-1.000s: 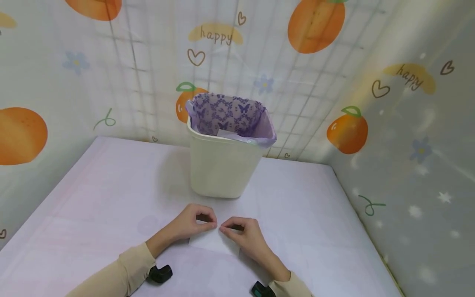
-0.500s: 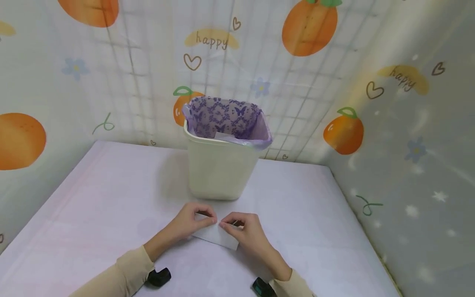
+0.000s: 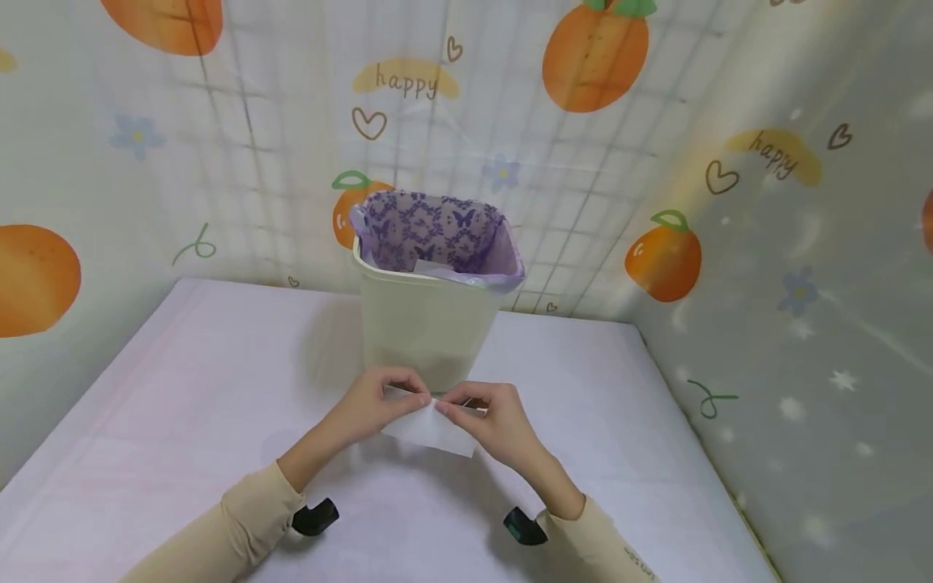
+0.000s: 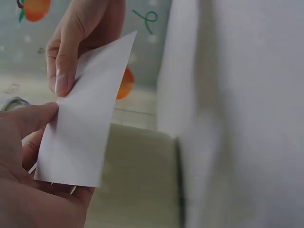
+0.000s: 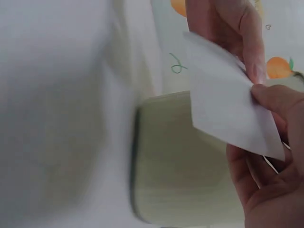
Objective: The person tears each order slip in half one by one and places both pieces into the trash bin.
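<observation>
A small white sheet of paper (image 3: 432, 429) is held up above the table, just in front of the bin. My left hand (image 3: 375, 407) pinches its upper edge near the middle between thumb and fingers. Close beside it, my right hand (image 3: 497, 417) pinches the same edge, the two thumb tips almost touching. In the left wrist view the paper (image 4: 83, 128) looks flat and whole, with some fingers behind it. The right wrist view shows the paper (image 5: 228, 99) slightly bent where the thumbs meet.
Behind the hands stands a cream waste bin (image 3: 423, 324) lined with a purple butterfly-patterned bag (image 3: 437, 231). A pale piece (image 3: 433, 267) shows inside its front rim. The white-covered table (image 3: 219, 364) is bounded by an orange-print curtain (image 3: 277, 186) at the back and sides.
Both hands have lifted the paper off the table and moved it up and forward, nearer the bin. Their pinch on its edge has stayed the same. The head view has shifted slightly.
</observation>
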Available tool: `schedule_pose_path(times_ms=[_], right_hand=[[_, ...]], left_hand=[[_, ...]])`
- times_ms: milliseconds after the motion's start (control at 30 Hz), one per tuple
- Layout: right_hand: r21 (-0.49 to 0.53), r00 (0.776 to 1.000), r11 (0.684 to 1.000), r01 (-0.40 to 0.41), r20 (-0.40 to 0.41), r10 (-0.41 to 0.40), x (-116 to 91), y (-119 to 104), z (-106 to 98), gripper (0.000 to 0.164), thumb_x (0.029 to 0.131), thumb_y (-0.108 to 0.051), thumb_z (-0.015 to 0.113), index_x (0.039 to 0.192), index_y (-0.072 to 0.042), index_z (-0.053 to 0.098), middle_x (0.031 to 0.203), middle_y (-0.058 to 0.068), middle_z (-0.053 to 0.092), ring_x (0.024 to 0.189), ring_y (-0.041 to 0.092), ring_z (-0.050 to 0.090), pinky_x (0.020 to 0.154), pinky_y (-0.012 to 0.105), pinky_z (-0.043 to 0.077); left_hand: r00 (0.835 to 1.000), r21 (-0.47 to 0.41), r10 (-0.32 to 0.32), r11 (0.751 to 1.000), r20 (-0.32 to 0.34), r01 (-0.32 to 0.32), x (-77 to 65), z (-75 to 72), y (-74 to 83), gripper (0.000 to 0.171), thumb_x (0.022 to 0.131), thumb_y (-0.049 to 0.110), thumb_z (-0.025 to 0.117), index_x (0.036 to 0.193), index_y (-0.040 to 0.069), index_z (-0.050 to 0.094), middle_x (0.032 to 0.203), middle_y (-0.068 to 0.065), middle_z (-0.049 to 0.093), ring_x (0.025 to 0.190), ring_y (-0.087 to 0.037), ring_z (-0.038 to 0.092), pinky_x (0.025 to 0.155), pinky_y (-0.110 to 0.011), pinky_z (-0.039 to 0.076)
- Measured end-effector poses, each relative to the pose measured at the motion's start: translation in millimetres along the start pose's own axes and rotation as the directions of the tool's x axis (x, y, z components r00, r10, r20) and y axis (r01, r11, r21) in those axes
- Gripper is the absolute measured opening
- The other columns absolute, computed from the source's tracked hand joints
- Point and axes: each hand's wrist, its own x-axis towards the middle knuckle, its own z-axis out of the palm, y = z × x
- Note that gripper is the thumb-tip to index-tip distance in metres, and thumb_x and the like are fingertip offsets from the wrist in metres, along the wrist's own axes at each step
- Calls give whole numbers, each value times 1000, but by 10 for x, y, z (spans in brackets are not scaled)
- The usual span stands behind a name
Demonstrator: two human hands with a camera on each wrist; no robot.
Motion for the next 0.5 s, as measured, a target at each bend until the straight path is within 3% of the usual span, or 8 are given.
schedule_pose_path(times_ms=[233, 500], right_hand=[[-39, 999, 998, 48, -18, -49, 164, -272, -169, 5, 97, -18, 78, 94, -19, 82, 91, -10, 79, 87, 9, 74, 87, 37, 62], [-78, 995, 993, 89, -26, -92, 298, -490, -341, 4, 96, -16, 79, 94, -16, 82, 91, -6, 80, 87, 9, 75, 86, 38, 63]], left_hand=[[998, 17, 62, 998, -22, -61, 78, -163, 309, 5, 98, 20, 77, 94, 18, 79, 95, 9, 77, 101, -12, 71, 101, -45, 53], [992, 31, 116, 993, -58, -115, 152, -249, 559, 5, 98, 19, 77, 94, 17, 79, 95, 7, 77, 101, -13, 72, 100, -41, 54]])
